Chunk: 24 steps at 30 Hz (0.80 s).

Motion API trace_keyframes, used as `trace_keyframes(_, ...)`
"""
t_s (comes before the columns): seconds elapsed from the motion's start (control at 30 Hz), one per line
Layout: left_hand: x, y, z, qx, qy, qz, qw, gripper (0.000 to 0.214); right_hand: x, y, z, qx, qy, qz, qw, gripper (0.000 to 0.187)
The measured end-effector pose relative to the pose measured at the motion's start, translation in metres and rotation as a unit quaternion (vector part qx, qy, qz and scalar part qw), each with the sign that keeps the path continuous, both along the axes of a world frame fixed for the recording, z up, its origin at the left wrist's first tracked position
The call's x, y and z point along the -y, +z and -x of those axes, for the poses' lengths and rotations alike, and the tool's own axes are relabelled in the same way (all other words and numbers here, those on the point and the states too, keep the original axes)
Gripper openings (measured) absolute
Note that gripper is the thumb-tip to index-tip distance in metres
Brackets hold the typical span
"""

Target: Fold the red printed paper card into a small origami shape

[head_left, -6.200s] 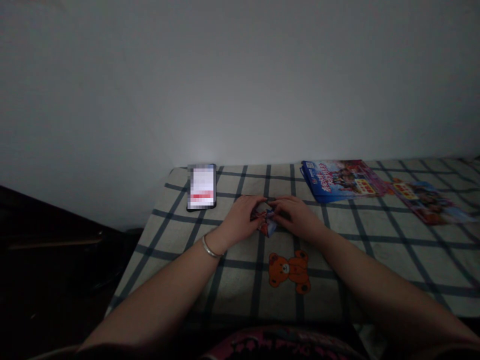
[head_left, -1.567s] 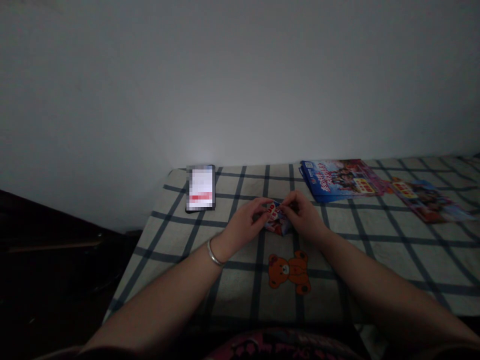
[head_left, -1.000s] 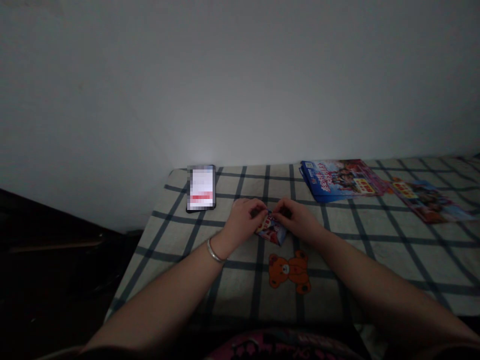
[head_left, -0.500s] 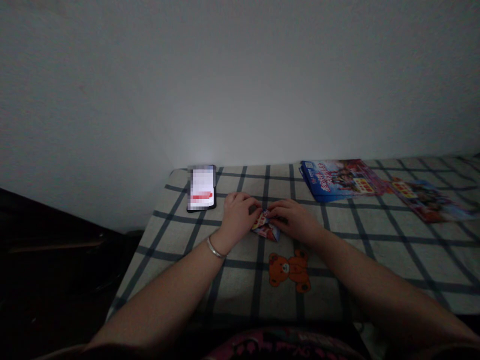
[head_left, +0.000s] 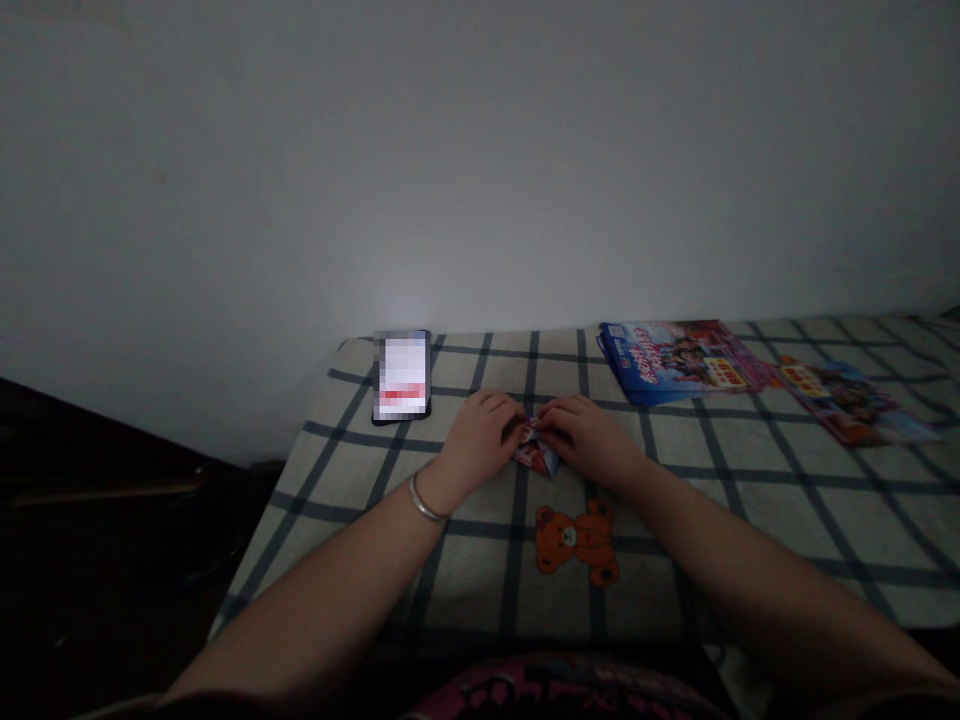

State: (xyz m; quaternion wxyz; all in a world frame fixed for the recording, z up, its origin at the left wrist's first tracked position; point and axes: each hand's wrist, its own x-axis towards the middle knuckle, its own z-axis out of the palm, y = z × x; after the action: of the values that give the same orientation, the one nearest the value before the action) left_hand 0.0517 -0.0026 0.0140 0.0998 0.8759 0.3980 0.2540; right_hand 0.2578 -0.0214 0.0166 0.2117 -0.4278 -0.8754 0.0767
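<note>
A small folded piece of printed paper (head_left: 536, 459), red, white and blue, is between my two hands just above the checked tablecloth. My left hand (head_left: 486, 432), with a silver bangle at the wrist, pinches its left side with curled fingers. On the other side, my right hand (head_left: 589, 437) grips the upper right part between thumb and fingers. The fingertips of both hands nearly meet and cover the paper's top edge and part of its folds.
A phone (head_left: 403, 377) with a lit screen lies left of my hands. Colourful printed leaflets (head_left: 679, 362) are stacked at the back right, and another leaflet (head_left: 859, 400) lies beyond them. An orange bear picture (head_left: 576, 542) decorates the tablecloth (head_left: 480, 570). A pale wall (head_left: 480, 170) borders the back edge.
My left hand has shifted slightly right and down over the paper, so less of its left side shows. My right hand stays almost in place, still gripping.
</note>
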Motion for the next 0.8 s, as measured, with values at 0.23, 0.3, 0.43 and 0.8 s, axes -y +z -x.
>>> trace_keyframes(0.23, 0.0016, 0.001, 0.0004, -0.004, -0.037, -0.003, 0.999, 0.016, 0.0006, 0.0025, -0.0024, 0.023, -0.049, 0.007, 0.998, 0.011)
trace_keyframes(0.3, 0.0013, 0.0004, 0.001, -0.005, -0.051, -0.004, 0.999, 0.017, 0.0012, 0.0033, -0.0031, 0.022, -0.068, 0.011, 0.997, 0.011)
trace_keyframes(0.43, 0.0005, -0.0019, 0.0029, -0.015, -0.079, -0.009, 0.997, 0.024, 0.0022, 0.0051, -0.0035, 0.017, -0.088, 0.022, 0.996, 0.011)
trace_keyframes(0.8, 0.0041, -0.0007, 0.008, -0.077, -0.093, -0.023, 0.992, 0.033, -0.0032, -0.0018, -0.0062, -0.005, -0.094, 0.027, 0.995, 0.016)
